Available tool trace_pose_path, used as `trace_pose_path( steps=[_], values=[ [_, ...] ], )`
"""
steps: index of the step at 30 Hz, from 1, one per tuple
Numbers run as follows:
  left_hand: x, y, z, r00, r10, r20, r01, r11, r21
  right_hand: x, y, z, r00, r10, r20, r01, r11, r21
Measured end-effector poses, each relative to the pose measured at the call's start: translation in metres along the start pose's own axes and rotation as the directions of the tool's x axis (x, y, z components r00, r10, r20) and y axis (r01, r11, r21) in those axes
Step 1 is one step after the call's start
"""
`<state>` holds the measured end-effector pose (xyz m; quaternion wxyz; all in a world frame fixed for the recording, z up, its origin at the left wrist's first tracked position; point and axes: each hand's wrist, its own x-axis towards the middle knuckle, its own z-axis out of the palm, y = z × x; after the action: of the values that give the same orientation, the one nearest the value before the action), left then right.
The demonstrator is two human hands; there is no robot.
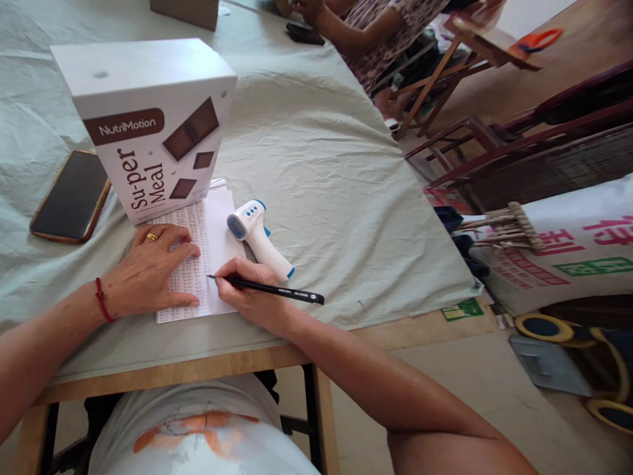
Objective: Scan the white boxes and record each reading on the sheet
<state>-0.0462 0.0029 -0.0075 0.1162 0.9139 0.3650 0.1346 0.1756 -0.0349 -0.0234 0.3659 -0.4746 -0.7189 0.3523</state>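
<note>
A black pen is pinched in my right hand, its tip on or just over a sheet of paper. Dense rows of small handwriting fill the sheet's left part, while the right part is blank. My left hand lies flat on the written part with its fingers spread. Just beyond those fingers stands a white NutriMotion box, overlapping the paper's far end. To the right of the paper lies a white and blue infrared thermometer, close to my right hand.
A phone in a brown case lies left of the box. Pale cloth covers the table. At the far side are a brown box, a dark object and another person's arm. Chairs and a white sack stand at the right.
</note>
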Motion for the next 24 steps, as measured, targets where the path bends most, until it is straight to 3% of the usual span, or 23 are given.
trace_pose_path(
  steps=[17,24],
  values=[
    [0.0007,0.0009,-0.0018,1.0,-0.001,0.012,0.001,1.0,0.027,0.0009,-0.0002,0.001,0.996,0.002,-0.085,0.0,1.0,0.02],
    [0.001,0.0007,-0.002,1.0,-0.007,0.015,0.007,1.0,0.007,0.0009,-0.0008,0.0002,0.998,0.029,-0.052,-0.029,0.999,-0.015]
  ],
)
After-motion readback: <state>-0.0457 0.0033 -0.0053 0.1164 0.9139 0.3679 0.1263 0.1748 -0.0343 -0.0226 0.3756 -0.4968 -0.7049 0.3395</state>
